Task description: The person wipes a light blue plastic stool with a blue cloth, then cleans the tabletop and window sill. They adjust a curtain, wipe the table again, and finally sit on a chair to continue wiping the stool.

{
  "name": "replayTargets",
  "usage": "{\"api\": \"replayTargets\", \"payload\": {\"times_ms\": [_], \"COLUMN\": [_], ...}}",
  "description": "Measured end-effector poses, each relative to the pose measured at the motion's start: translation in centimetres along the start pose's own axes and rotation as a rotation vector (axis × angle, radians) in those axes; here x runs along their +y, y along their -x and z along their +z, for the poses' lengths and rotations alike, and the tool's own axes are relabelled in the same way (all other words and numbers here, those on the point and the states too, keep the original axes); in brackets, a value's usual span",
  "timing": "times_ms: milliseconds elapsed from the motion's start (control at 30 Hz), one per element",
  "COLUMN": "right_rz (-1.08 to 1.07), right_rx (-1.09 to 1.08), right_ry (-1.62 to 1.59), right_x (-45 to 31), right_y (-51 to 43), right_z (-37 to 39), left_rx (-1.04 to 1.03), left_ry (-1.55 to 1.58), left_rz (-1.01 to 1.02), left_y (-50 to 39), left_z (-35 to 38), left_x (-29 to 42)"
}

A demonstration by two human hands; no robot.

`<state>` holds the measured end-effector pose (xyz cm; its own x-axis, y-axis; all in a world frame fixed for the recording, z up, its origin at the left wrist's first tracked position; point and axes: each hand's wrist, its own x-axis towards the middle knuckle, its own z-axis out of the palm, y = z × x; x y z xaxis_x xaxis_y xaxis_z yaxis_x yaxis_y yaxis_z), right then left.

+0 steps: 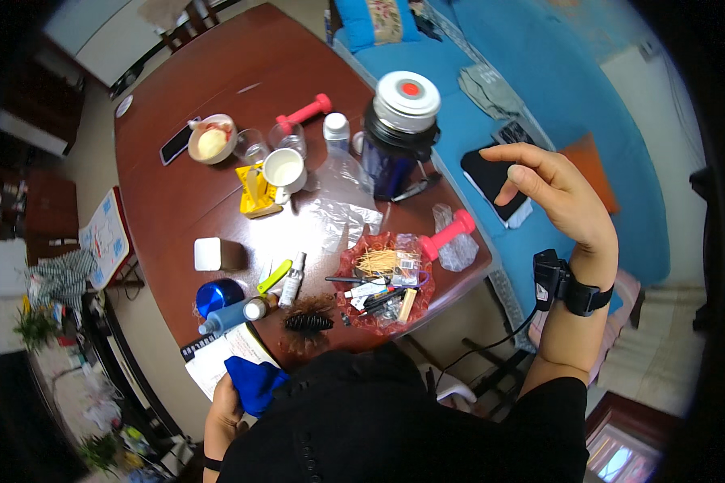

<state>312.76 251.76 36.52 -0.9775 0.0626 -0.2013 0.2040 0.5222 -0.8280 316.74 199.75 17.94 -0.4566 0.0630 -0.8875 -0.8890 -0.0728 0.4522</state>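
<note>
My left hand [226, 401] grips a blue cloth [255, 384] close to my body, beside an open spiral notebook [214, 362] at the table's near edge. Raised at the right, my right hand [550, 187] holds nothing, its fingers bent and apart; a black strap and a cabled device sit at that wrist. In the picture it overlaps a black folded item [489, 181] on the sofa. Between my hands stands a red scalloped basket [383, 326] with toothpicks, pens and small packets. Left of it lie a black spiral brush [308, 322], a spray bottle [292, 281] and a yellow-green folding tool [275, 277].
On the wooden table [175, 199] stand a blue insulated jug [386, 163], a white mug [284, 171], glasses, a bowl [212, 140], a square tin [217, 255] and a blue lid [219, 297]. One pink dumbbell [447, 235] lies near the right edge. The blue sofa [616, 181] flanks the table.
</note>
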Motion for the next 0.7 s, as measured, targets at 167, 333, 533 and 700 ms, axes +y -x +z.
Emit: {"api": "replayTargets", "payload": {"times_ms": [167,333,533,700], "right_rz": [0.025,0.036,0.071,0.126], "right_rx": [0.099,0.141,0.17,0.218], "right_ry": [-0.044,-0.014,0.04,0.084], "right_x": [1.2,0.1,-1.9,-5.9], "right_y": [4.3,7.3,8.1,9.3], "right_z": [1.5,3.6,6.2,6.9], "left_rx": [-0.145,-0.217,-0.282,-0.339], "left_ry": [-0.228,-0.307,-0.307,-0.234], "left_rz": [0.038,0.014,0.043,0.01], "left_y": [-2.2,-4.0,-4.2,-4.0], "left_z": [0.4,-0.5,-2.8,-3.6], "left_x": [2.3,3.0,3.7,3.9]}}
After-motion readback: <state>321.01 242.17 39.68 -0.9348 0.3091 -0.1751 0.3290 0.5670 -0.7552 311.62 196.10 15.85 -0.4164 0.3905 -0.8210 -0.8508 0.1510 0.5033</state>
